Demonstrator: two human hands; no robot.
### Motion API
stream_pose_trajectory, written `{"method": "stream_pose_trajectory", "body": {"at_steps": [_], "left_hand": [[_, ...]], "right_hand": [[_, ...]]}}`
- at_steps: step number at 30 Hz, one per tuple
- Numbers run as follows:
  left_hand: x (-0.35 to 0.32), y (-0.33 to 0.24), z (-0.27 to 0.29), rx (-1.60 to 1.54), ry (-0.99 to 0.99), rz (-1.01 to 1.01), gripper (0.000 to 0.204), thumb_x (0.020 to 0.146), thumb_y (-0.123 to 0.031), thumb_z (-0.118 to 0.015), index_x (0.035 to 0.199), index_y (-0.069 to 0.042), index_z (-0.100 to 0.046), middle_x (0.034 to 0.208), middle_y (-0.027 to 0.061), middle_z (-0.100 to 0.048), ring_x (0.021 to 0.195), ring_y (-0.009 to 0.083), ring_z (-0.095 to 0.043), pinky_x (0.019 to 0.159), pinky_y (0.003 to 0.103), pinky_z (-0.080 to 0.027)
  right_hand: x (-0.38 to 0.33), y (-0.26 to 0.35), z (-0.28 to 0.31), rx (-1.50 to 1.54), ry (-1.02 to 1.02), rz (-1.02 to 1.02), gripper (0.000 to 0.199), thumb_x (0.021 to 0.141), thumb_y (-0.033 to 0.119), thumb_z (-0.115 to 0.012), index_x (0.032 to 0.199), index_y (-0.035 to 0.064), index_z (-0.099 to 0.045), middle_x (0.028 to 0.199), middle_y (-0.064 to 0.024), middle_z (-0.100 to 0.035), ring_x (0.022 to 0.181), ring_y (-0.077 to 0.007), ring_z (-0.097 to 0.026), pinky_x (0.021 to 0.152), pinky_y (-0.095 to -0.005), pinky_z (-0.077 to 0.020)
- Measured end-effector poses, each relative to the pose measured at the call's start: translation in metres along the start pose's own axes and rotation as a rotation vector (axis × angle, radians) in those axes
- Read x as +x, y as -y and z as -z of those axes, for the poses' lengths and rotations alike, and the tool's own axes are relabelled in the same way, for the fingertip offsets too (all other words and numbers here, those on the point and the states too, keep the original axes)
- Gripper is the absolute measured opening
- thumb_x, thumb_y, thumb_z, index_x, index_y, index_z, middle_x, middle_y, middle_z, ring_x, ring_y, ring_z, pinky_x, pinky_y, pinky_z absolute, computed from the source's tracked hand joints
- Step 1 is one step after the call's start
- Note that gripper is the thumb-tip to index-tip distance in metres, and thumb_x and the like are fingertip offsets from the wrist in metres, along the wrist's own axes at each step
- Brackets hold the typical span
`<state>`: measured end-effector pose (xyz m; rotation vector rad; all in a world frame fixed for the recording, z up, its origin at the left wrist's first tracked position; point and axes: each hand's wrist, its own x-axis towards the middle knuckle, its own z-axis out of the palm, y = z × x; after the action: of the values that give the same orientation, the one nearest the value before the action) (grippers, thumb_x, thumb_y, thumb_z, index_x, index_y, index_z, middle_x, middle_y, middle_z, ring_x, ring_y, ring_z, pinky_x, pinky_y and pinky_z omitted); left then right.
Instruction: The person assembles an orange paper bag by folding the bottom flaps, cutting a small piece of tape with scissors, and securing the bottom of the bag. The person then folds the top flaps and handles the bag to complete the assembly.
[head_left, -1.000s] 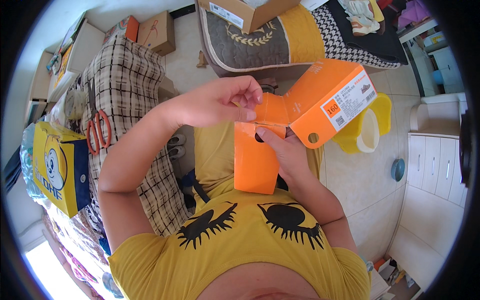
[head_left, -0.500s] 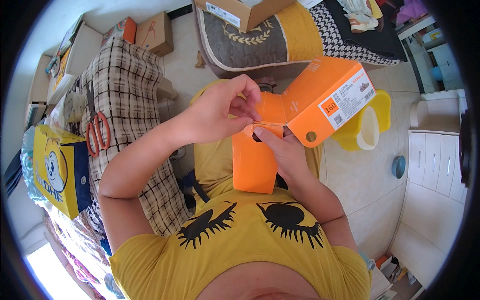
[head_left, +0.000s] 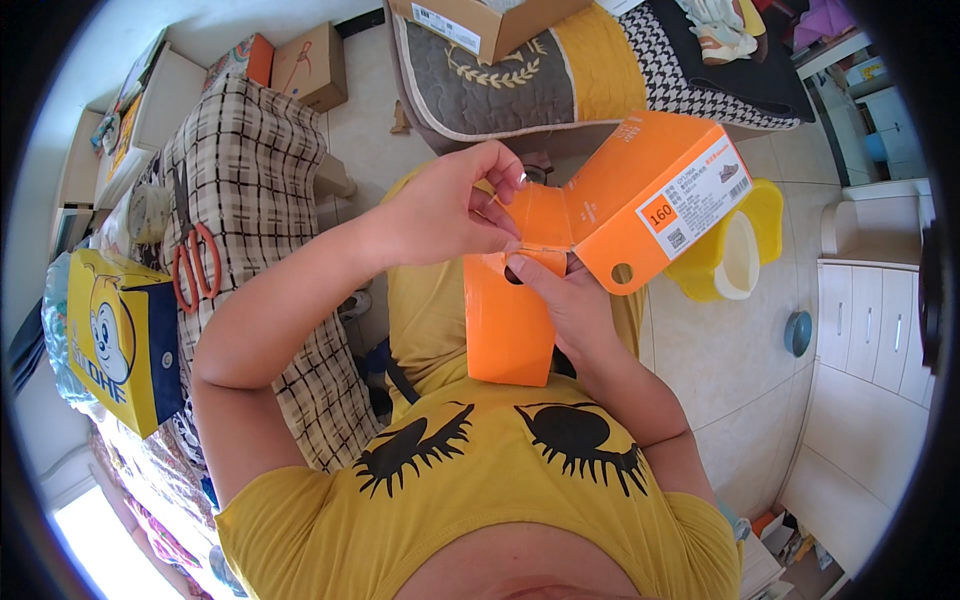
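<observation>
You hold an orange box [head_left: 610, 215] in front of your body, above your lap, and it is half unfolded. Your left hand [head_left: 445, 210] comes from the left, and its fingers are bent and pressed together on a flap at the fold in the middle of the box. Your right hand [head_left: 565, 305] comes from below. Its thumb lies on the same fold, just beside the left fingertips, and its other fingers go behind the cardboard, so you cannot see how they are placed. One long panel of the box hangs down toward your yellow shirt [head_left: 480, 480]. The other part points up and to the right, and it has a white label [head_left: 700, 205] and a round hole near its lower edge.

At your left side there is a checked cloth [head_left: 260, 180], and red scissors [head_left: 195, 265] lie on it near its left edge. A yellow bag [head_left: 110, 335] stands just beside the cloth, further left. On the tiled floor [head_left: 720, 350] at the right, a yellow pot [head_left: 735, 255] stands partly behind the box. A quilted cushion [head_left: 520, 90] lies at the top, with a brown carton [head_left: 480, 20] on it.
</observation>
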<state>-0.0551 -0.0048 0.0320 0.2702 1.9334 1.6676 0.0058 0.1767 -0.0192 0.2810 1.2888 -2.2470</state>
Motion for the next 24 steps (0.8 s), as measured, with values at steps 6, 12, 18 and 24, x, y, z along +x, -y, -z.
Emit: {"method": "stream_pose_trajectory", "body": {"at_steps": [6,12,18,24], "left_hand": [[-0.004,-0.008,0.003,0.026,0.057,0.036,0.044,0.071,0.011,-0.064,0.106,-0.005,-0.043,0.100,0.0030,-0.042,0.090,0.0142,-0.062,0.076,0.025,-0.054],[-0.006,-0.011,0.003,0.024,0.090,-0.007,0.042,0.072,0.012,-0.062,0.107,-0.002,-0.042,0.102,0.0067,-0.046,0.089,0.0148,-0.061,0.076,0.026,-0.053],[-0.002,-0.012,0.016,-0.069,0.154,-0.004,0.021,0.085,0.001,-0.058,0.104,-0.003,-0.048,0.097,0.0012,-0.051,0.092,0.0096,-0.058,0.077,0.024,-0.048],[-0.001,-0.026,0.016,0.317,0.255,-0.069,0.009,0.088,-0.006,-0.056,0.094,0.001,-0.054,0.084,0.0027,-0.057,0.082,0.0095,-0.057,0.071,0.027,-0.047]], "right_hand": [[0.002,-0.001,0.002,-0.008,0.032,0.006,0.028,0.085,0.006,-0.065,0.111,0.0016,-0.055,0.100,-0.0056,-0.062,0.089,-0.0124,-0.060,0.080,-0.0269,-0.0496],[0.001,-0.002,0.002,0.017,0.031,0.001,0.033,0.086,0.005,-0.063,0.116,0.0012,-0.051,0.102,-0.0072,-0.061,0.090,-0.0140,-0.060,0.080,-0.0291,-0.0506],[0.003,-0.002,0.001,0.004,0.049,0.040,0.033,0.086,0.004,-0.062,0.116,0.0010,-0.050,0.103,-0.0068,-0.061,0.090,-0.0143,-0.060,0.080,-0.0293,-0.0507],[0.001,-0.001,0.000,0.007,0.052,0.048,0.028,0.086,0.010,-0.064,0.112,0.0017,-0.056,0.100,-0.0038,-0.061,0.090,-0.0106,-0.059,0.080,-0.0256,-0.0481]]}}
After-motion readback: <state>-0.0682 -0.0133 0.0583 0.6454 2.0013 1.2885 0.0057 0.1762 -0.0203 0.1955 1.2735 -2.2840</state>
